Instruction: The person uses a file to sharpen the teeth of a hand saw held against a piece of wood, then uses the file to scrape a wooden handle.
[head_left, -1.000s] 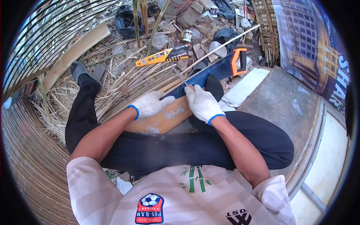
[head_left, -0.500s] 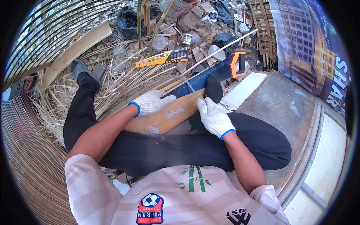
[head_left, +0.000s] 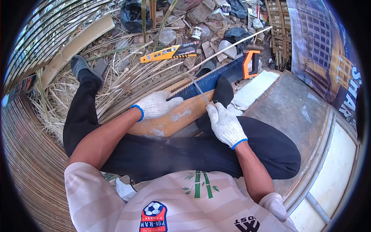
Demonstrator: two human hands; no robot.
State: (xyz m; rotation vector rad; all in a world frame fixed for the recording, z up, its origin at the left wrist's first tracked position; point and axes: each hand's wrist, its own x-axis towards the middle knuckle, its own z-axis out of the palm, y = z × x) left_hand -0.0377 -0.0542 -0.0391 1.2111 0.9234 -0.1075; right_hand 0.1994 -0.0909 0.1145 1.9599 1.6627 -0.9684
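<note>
A seated person pinned the tip of a blue saw (head_left: 210, 79) against a wooden block (head_left: 170, 120) with a gloved left hand (head_left: 154, 105), fingers curled down over the blade's end, while the gloved right hand (head_left: 224, 123) closed around a thin file (head_left: 199, 89) laid across the toothed edge. The saw ran up and to the right across the block, teeth upward, its orange handle (head_left: 250, 63) resting beyond the person's dark sock (head_left: 224, 91). The work looked to be mid-sharpening: the file sat part-way along the teeth, about a third of the way up from the tip, with most of the edge toward the handle seemingly unworked. The following stroke would call for the left hand to keep the blade from rocking and for the file to stay seated between teeth, since the block gave only narrow support. A second, yellow saw (head_left: 170, 52) lay well apart in the straw (head_left: 119, 77) and rubble, and a bamboo screen (head_left: 34, 162) curved past the left knee.
</note>
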